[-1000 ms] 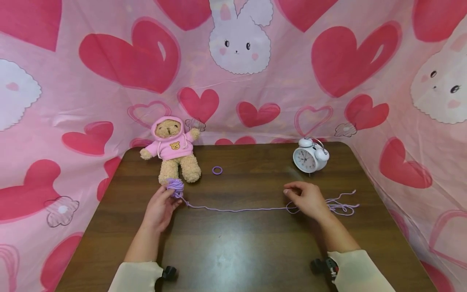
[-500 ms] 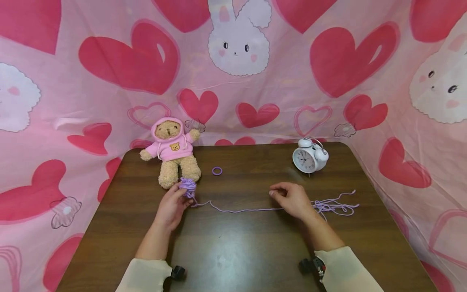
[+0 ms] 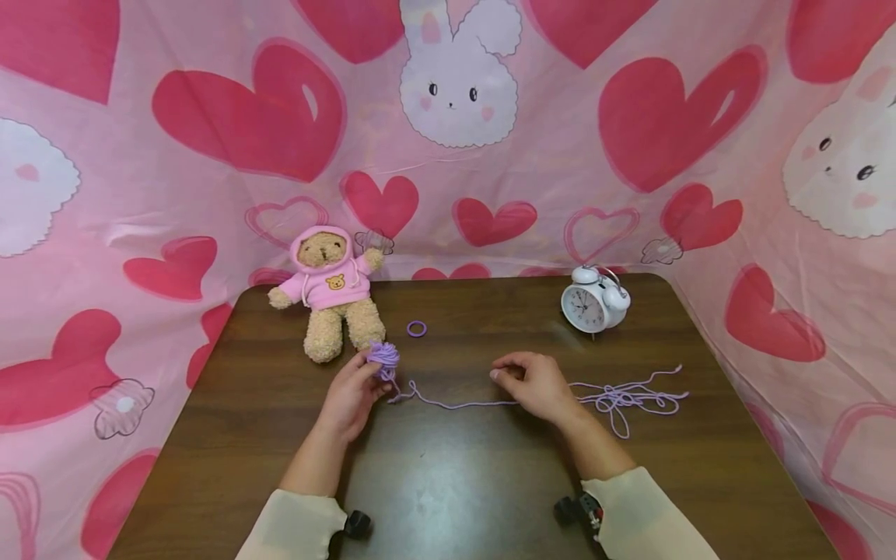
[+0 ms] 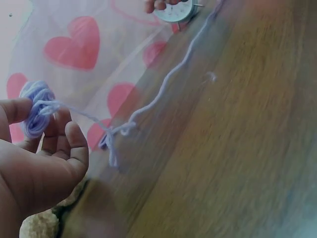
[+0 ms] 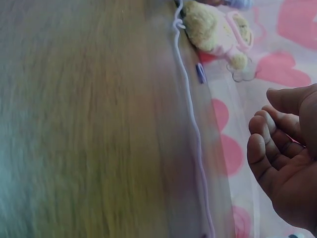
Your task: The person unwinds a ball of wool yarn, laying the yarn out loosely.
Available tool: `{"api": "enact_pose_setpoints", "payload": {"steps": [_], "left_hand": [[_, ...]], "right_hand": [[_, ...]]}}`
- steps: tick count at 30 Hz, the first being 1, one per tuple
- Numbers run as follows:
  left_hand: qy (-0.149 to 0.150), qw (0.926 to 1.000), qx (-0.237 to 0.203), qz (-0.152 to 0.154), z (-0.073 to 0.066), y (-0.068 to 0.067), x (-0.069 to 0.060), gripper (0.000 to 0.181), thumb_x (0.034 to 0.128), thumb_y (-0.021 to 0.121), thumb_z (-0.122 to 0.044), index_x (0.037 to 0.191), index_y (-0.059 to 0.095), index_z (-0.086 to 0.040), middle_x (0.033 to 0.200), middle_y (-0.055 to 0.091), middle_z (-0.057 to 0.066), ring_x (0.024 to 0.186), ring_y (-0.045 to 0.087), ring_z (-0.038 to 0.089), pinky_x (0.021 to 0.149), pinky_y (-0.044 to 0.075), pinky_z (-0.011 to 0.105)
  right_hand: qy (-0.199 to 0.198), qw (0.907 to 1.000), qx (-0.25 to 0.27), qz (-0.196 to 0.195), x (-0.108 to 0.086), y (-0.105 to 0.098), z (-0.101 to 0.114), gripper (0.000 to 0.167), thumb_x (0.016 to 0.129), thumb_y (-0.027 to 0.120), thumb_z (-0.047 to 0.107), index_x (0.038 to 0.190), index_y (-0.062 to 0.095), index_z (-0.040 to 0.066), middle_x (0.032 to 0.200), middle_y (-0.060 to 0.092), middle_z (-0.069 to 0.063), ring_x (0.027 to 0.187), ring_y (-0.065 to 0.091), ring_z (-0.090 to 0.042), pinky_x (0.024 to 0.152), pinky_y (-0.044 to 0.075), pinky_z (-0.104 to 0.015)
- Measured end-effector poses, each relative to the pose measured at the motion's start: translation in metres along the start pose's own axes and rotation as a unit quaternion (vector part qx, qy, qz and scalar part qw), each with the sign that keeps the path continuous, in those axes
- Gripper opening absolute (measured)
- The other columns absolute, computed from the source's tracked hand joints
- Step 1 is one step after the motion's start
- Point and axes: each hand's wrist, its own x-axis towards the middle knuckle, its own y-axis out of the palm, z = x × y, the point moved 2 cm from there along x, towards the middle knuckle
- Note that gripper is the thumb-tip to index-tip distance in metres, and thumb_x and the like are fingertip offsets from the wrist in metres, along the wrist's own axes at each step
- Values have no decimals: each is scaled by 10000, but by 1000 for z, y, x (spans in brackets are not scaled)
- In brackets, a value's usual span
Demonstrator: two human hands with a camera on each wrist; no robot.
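My left hand (image 3: 350,398) pinches a small bundle of lilac yarn (image 3: 384,356) between thumb and fingers, in front of the teddy bear's feet. In the left wrist view the bundle (image 4: 37,108) is between thumb and fingertips, and a knotted strand (image 4: 163,89) runs from it over the table. My right hand (image 3: 535,385) hovers above the strand with loosely bent fingers. The right wrist view shows that hand (image 5: 287,148) holding nothing, beside the strand (image 5: 190,109). Loose loops of yarn (image 3: 616,397) lie right of my right hand.
A teddy bear (image 3: 334,289) in a pink hoodie sits at the back left of the brown table (image 3: 448,482). A purple ring (image 3: 416,329) lies right of it. A white alarm clock (image 3: 595,302) stands at the back right. Pink heart-printed cloth (image 3: 448,179) hangs behind.
My left hand has moved right with the yarn bundle, away from the bear's left foot. My right hand has moved left, uncovering more of the yarn loops. The strand near the bundle has slackened.
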Motion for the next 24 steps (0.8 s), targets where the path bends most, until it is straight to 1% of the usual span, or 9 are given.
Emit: {"api": "enact_pose_setpoints", "payload": {"steps": [4,11,16,24], "left_hand": [[-16,10000,9,96,3,8,1,264,1068,466,-80,1328,489,-39,985,673,-6,870,617,149,826,485,318],[-40,9999,27,122,7,21,4,243,1053,483,-67,1289,510,-22,987,680,13,864,631,157,832,500,340],[-65,9997,95,206,12,30,5,215,1043,499,-64,1253,532,-37,980,673,20,848,624,154,820,497,338],[-24,9991,110,408,18,45,3,206,1020,532,-43,1226,546,-38,1018,676,30,838,617,155,797,506,328]], "right_hand": [[-49,9999,47,102,1,7,7,151,921,791,228,1041,796,136,858,726,71,725,617,-79,658,510,-273],[-248,9996,31,99,3,20,17,149,906,804,234,1017,797,136,854,719,94,757,634,-49,711,530,-271],[-354,9990,120,238,3,32,23,137,910,794,230,1003,792,129,838,695,105,733,620,-32,687,526,-249],[-498,9976,301,376,2,47,31,107,910,800,204,979,787,123,800,680,105,662,606,-10,628,524,-232]]}}
